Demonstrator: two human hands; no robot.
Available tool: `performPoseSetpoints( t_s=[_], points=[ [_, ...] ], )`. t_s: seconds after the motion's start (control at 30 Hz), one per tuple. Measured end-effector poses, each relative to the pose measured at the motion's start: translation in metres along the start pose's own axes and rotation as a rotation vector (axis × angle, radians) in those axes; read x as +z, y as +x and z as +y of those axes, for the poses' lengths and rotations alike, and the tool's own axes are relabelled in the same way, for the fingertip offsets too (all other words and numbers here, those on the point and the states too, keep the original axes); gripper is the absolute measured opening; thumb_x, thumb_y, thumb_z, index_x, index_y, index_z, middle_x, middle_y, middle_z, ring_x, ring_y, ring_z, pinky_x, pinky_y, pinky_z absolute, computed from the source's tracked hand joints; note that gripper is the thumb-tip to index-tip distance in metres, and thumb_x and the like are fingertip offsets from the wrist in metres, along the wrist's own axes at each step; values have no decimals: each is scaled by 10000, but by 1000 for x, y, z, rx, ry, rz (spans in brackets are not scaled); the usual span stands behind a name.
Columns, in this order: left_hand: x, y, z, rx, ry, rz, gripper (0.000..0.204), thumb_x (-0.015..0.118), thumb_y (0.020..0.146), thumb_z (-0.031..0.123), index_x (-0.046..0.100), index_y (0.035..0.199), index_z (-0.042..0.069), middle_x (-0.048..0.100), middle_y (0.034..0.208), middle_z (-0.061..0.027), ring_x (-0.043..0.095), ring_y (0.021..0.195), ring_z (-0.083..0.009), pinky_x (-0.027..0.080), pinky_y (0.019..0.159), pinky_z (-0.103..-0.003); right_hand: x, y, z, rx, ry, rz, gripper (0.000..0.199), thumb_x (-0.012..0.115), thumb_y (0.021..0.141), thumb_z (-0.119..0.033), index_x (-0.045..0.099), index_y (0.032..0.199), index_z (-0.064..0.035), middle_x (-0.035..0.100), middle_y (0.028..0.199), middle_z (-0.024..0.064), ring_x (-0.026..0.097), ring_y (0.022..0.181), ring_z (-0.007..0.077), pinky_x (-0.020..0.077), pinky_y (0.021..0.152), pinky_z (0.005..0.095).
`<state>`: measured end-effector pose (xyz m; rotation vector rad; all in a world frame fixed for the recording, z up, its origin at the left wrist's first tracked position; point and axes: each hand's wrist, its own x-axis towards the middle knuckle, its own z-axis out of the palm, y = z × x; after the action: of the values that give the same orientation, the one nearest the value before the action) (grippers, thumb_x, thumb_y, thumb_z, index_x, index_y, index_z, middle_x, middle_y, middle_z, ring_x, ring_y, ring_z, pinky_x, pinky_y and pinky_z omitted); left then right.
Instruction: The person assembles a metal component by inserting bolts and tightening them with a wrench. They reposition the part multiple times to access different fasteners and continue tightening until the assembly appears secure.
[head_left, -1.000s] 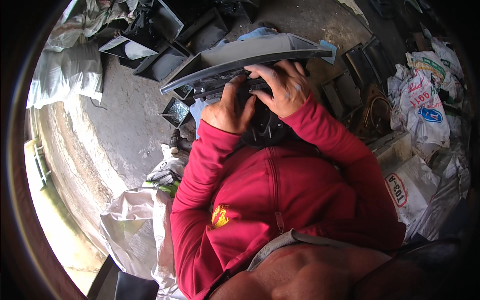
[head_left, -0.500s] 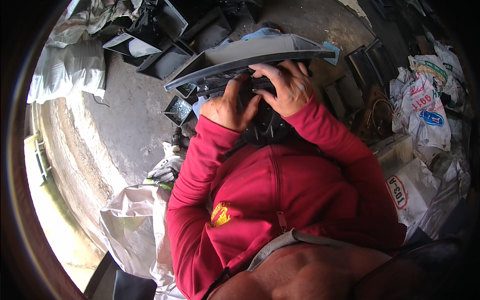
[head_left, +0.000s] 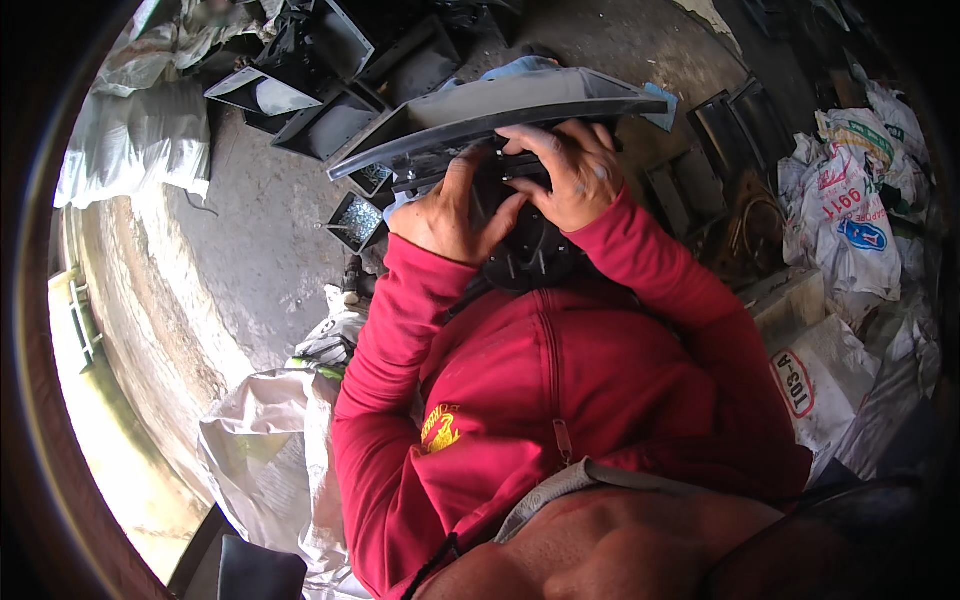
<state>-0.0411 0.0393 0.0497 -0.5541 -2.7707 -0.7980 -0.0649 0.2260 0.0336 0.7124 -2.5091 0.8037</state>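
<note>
A wide, shallow black and grey casing, much like a flat screen's housing, stands edge-up in front of my lap. Below its near edge, a dark plastic piece rests between my hands and my red jacket. My left hand curls its fingers and thumb around the black middle section beneath that edge. Opposite it, my right hand grips the same section, with forefinger and thumb bent toward small bright spots. The fingertips are partly hidden, and I cannot tell whether something small sits between them.
Left of the casing, a small square tray holds many shiny small pieces. Several dark open housings lie farther off at the left. More dark frames stand at the right, beside printed white sacks. A white sack slumps by my left elbow.
My left hand has shifted slightly left, widening the gap between its thumb and the right hand. The right hand and the casing have hardly moved.
</note>
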Motion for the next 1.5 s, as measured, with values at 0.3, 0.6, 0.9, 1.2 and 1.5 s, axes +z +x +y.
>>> performPoseSetpoints(
  t_s=[0.3, 0.6, 0.9, 1.2, 1.5],
  points=[
    [2, 0, 0, 51, 71, 42, 627, 761, 744, 513, 613, 1211, 123, 727, 821, -75, 695, 608, -227, 524, 505, -309, -1, -1, 0, 0, 15, -3, 722, 800, 676, -154, 508, 1325, -272, 696, 998, -116, 588, 941, 163, 383, 873, 355],
    [4, -2, -9, 52, 34, 47, 589, 764, 745, 506, 644, 1168, 114, 733, 886, -57, 704, 642, -214, 525, 508, -302, -1, -1, 2, -9, 22, -5, 735, 800, 675, -157, 493, 1334, -271, 688, 1001, -121, 589, 924, 161, 385, 866, 352],
    [-4, 3, -1, 13, 59, 12, 601, 757, 748, 519, 636, 1180, 120, 728, 836, -66, 697, 616, -216, 519, 488, -304, -1, -1, 0, -4, 20, -7, 745, 804, 672, -160, 486, 1337, -267, 690, 990, -121, 593, 933, 152, 385, 867, 345],
    [-1, 1, -5, -11, -16, 31, 588, 765, 746, 514, 640, 1173, 131, 727, 851, -75, 702, 635, -220, 530, 513, -303, -1, 0, 1, -5, 25, 11, 722, 804, 673, -164, 500, 1322, -260, 692, 962, -116, 596, 922, 145, 387, 876, 333],
    [-8, 4, -7, 1, -7, -45, 580, 748, 774, 508, 632, 1193, 124, 729, 854, -86, 712, 668, -230, 543, 549, -303, 0, -1, 2, -20, 24, 24, 736, 805, 669, -163, 490, 1328, -256, 693, 968, -107, 594, 907, 160, 399, 865, 342]
  ],
)
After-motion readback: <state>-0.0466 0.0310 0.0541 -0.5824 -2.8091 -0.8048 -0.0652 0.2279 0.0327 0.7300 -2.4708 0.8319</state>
